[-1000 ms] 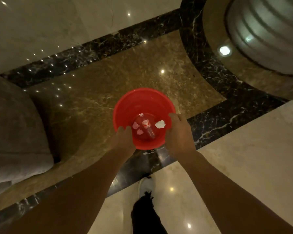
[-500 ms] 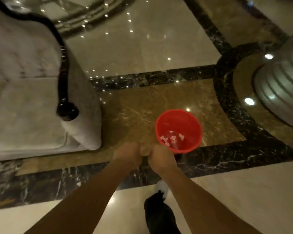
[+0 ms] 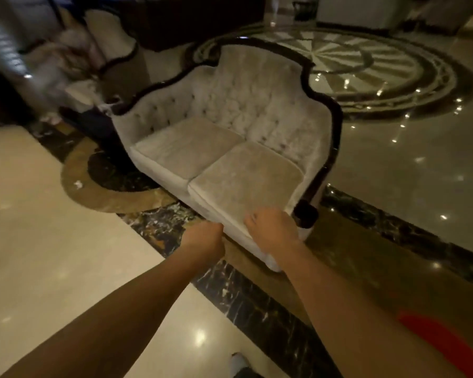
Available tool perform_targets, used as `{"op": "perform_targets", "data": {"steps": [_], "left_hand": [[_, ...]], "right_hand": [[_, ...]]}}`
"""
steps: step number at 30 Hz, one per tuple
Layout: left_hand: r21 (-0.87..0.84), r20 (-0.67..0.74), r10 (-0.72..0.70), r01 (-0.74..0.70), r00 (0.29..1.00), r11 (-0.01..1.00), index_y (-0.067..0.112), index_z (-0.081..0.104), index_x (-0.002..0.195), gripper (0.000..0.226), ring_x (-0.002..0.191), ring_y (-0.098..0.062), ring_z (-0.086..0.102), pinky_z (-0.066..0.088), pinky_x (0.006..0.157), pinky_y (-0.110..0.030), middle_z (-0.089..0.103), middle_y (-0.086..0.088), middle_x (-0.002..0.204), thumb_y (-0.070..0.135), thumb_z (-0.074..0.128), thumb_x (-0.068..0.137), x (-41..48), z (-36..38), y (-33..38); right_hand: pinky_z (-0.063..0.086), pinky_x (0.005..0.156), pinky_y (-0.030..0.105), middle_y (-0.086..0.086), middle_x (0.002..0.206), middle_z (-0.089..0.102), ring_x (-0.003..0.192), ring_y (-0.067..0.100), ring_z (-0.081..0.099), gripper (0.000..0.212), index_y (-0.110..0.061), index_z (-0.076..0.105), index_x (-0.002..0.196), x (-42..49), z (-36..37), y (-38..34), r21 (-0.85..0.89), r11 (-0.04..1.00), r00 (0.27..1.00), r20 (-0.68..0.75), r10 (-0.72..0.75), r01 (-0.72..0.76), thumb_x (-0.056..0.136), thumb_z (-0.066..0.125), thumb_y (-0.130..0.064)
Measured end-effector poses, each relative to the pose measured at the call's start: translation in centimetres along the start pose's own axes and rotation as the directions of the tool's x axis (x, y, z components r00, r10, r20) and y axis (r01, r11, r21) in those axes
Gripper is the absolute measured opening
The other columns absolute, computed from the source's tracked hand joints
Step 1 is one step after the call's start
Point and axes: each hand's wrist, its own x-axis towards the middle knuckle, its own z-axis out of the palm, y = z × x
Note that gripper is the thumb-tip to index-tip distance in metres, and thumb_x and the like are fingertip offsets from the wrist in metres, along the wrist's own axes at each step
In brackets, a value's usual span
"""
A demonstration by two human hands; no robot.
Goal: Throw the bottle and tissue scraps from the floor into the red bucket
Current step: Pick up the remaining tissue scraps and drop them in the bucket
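Red bucket [image 3: 445, 342], holding bottle and scraps a second ago, slips to the frame's edge as empty left hand [image 3: 202, 238], loosely curled, and right hand [image 3: 273, 230], relaxed, rise toward a sofa [image 3: 230, 148], suggesting the task is done.

Two bare hands [image 3: 202, 238] [image 3: 271, 230], one sofa [image 3: 230, 137] with two seat cushions [image 3: 186, 151] [image 3: 246, 178], one red bucket [image 3: 443, 339], one shoe [image 3: 238, 361]
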Motion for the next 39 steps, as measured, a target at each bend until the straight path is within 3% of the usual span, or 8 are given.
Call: {"op": "perform_targets", "data": {"steps": [6,10,14,19,24,31,39], "left_hand": [[-0.121,-0.075,-0.309,0.299,0.948,0.947,0.023,0.06,0.091,0.019,0.087,-0.029,0.065,0.048,0.064,-0.034,0.067,-0.006,0.099,0.036,0.052,0.082,0.4,-3.0,-12.0],[-0.123,-0.039,-0.464,0.456,0.885,0.881,0.018,0.055,0.089,0.018,0.076,-0.028,0.057,0.04,0.058,-0.031,0.061,-0.008,0.09,0.033,0.049,0.081,0.0,-3.6,-20.2],[-0.121,-0.021,-0.567,0.561,0.823,0.819,0.019,0.047,0.084,0.009,0.082,-0.028,0.059,0.039,0.06,-0.032,0.062,-0.009,0.097,0.027,0.05,0.082,2.0,-2.7,-28.0],[-0.173,-0.008,-0.623,0.612,0.782,0.771,0.014,0.057,0.098,0.019,0.089,-0.029,0.061,0.044,0.063,-0.033,0.061,-0.008,0.1,0.026,0.049,0.085,7.4,-2.5,-40.4],[-0.225,0.031,-0.639,0.628,0.769,0.745,0.016,0.055,0.099,0.02,0.094,-0.028,0.06,0.052,0.076,-0.038,0.061,-0.008,0.105,0.027,0.047,0.085,12.6,-4.5,-54.4],[-0.275,0.07,-0.641,0.633,0.764,0.724,0.016,0.056,0.101,0.02,0.098,-0.031,0.06,0.05,0.07,-0.037,0.06,-0.01,0.107,0.024,0.048,0.084,20.8,-9.5,-69.8],[-0.241,0.122,-0.61,0.62,0.783,0.747,0.014,0.058,0.104,0.025,0.095,-0.032,0.061,0.048,0.067,-0.036,0.062,-0.013,0.106,0.027,0.049,0.084,34.4,-10.5,-86.9]], "right_hand": [[0.048,0.071,0.036,0.014,0.093,0.066,0.085,0.034,0.064,0.034,-0.011,0.067,0.094,10.8,3.3,-11.5,-0.041,0.961,0.957,0.11,-0.268,0.274,0.096,0.044,-0.037],[0.049,0.073,0.035,0.008,0.104,0.067,0.093,0.029,0.064,0.024,-0.014,0.067,0.101,14.8,7.0,-19.8,-0.092,0.867,0.862,0.2,-0.466,0.49,0.096,0.047,-0.027],[0.048,0.072,0.037,0.01,0.103,0.067,0.089,0.029,0.062,0.024,-0.014,0.061,0.099,19.2,11.1,-26.4,-0.035,0.846,0.818,0.28,-0.502,0.532,0.094,0.044,-0.03],[0.05,0.071,0.038,0.011,0.101,0.064,0.087,0.03,0.061,0.023,-0.013,0.059,0.099,28.1,16.8,-35.6,-0.09,0.796,0.769,0.343,-0.539,0.598,0.094,0.043,-0.029],[0.043,0.064,0.036,0.009,0.097,0.061,0.082,0.028,0.058,0.017,-0.015,0.05,0.091,37.4,20.3,-47.2,-0.13,0.77,0.749,0.378,-0.544,0.625,0.095,0.044,-0.03],[0.047,0.065,0.038,0.009,0.094,0.062,0.083,0.031,0.06,0.02,-0.015,0.056,0.099,48.7,23.9,-60.7,-0.093,0.777,0.749,0.359,-0.557,0.623,0.092,0.045,-0.029],[0.047,0.068,0.038,0.011,0.104,0.063,0.091,0.032,0.06,0.022,-0.013,0.056,0.107,66.8,34.0,-71.5,-0.117,0.787,0.745,0.43,-0.509,0.605,0.093,0.046,-0.028]]}}
